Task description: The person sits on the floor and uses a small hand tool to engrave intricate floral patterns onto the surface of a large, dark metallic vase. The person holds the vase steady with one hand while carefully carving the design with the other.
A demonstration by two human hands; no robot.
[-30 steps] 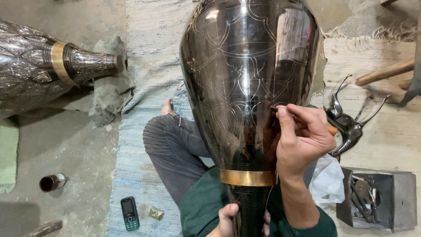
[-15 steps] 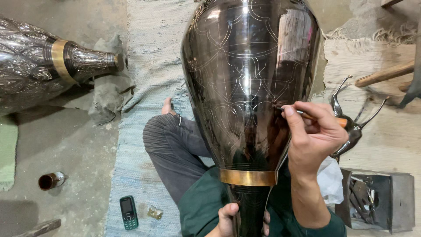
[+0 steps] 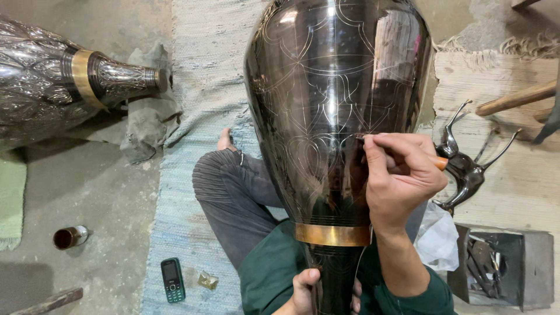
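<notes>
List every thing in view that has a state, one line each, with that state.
Dark vase: lying across the lap, partly engraved with fine lines.
Right hand: closed on an engraving tool, tip at the vase wall.
Left hand: gripping the vase's neck.
Second vase: lying on its side on the floor.
Mobile phone: face up, screen dark.
Small tin: lying on its side, open.

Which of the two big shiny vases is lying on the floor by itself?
The silver embossed vase at the far left, lying on its side with its neck on a grey cloth. The dark vase is held by both hands, left hand and right hand.
</notes>
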